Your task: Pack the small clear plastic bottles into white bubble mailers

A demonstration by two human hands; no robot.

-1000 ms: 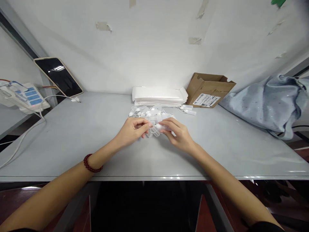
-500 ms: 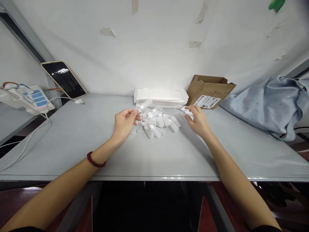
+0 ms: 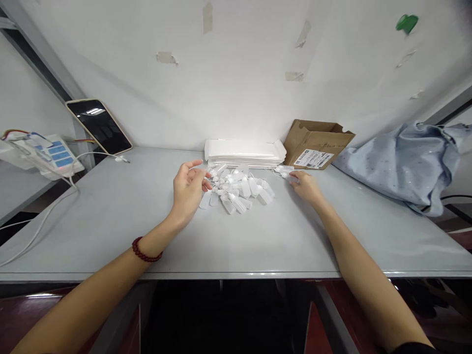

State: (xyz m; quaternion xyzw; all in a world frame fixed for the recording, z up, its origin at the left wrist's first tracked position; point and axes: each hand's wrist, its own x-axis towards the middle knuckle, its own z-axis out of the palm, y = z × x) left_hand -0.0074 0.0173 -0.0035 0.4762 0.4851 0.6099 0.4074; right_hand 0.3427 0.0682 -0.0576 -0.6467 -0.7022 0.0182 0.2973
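The right hand [image 3: 304,186] has its grip together at the small bottles [image 3: 285,172] near the carton [image 3: 317,143], whose label [image 3: 313,159] is unreadable; the left hand's [image 3: 189,189] fingers stand apart.

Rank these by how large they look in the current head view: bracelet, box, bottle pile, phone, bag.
1. Bag
2. Box and bottle pile: too alike to rank
3. Phone
4. Bracelet

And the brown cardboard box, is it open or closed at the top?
Open: the brown cardboard box shows its inside between the upper edges, with no flap across.
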